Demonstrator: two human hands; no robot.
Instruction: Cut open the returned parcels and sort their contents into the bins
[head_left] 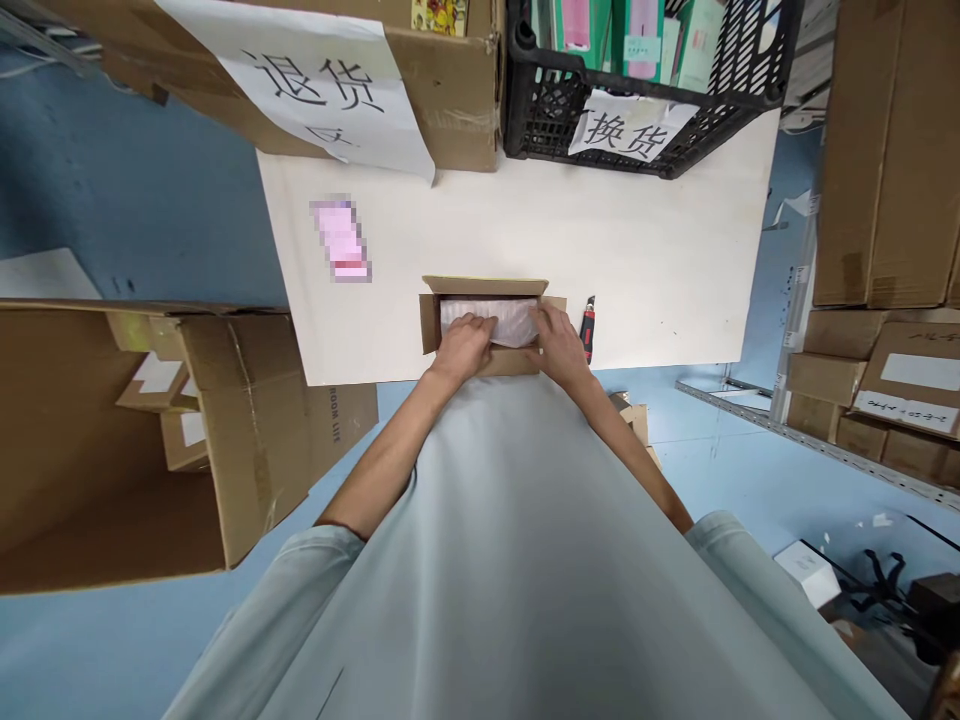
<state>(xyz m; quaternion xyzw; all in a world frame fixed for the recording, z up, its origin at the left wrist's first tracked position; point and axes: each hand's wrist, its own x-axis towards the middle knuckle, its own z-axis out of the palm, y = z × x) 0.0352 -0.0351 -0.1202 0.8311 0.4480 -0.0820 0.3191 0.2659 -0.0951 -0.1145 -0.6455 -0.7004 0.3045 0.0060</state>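
A small open cardboard box (484,286) stands at the front edge of the white table, flaps spread outward. Inside it lies a pale pinkish item in what looks like bubble wrap (514,322). My left hand (465,348) is closed on the wrapped item's left part, fingers curled over it. At its right end my right hand (559,345) is closed too, its fingertips at the wrap and the box's right side. Part of the wrapped item is hidden under my fingers. Just right of my right hand rests a red and black utility knife (588,332).
A large carton (457,100) with a paper sign and a black plastic crate (540,110) of green boxes stand along the table's (660,250) back. A pixelated pink object (342,240) lies at left. A big open carton (255,430) flanks the table; shelved cartons (862,200) stand right.
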